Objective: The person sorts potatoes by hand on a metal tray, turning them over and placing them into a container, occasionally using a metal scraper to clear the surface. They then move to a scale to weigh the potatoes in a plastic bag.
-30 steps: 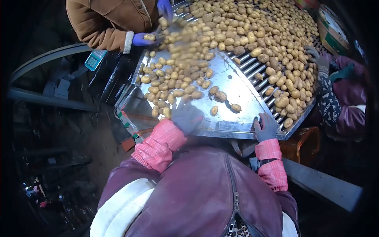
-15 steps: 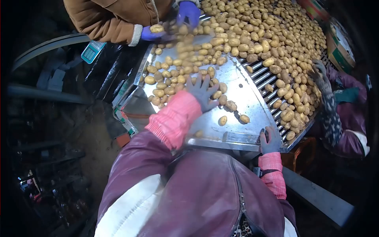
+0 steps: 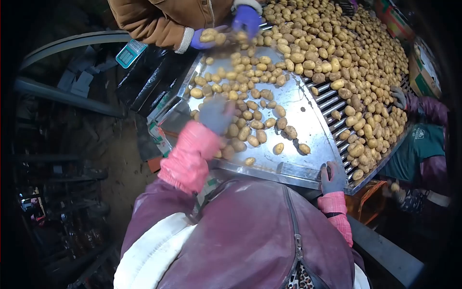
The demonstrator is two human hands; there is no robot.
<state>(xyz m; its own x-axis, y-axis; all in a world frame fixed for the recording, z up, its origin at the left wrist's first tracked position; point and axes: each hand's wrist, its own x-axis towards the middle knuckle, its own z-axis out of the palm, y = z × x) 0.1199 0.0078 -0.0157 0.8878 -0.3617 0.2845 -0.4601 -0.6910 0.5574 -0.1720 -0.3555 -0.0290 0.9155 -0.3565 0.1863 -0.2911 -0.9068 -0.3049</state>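
My left hand point(image 3: 216, 115), in a grey glove and pink cuff, is smeared by motion over the left part of the metal tray point(image 3: 296, 127). Potatoes point(image 3: 244, 132) lie beside and beyond it; whether it holds any does not show. At the tray's front right corner rests my right hand point(image 3: 332, 178), also gloved in grey, its fingers and thumb apart against the rim. Two loose potatoes point(image 3: 304, 149) lie on bare metal to its upper left.
A big heap of potatoes point(image 3: 337, 58) covers the metal rollers point(image 3: 332, 103) to the right. Across the tray, a co-worker's purple-gloved hand point(image 3: 247, 20) is among potatoes. Another co-worker's arm point(image 3: 426, 106) reaches in at right. A teal scale point(image 3: 130, 54) sits at far left.
My left hand has swept left and toward me, and potatoes have spread nearer the tray's front edge. My right hand stays at the corner. The co-worker opposite now holds more potatoes.
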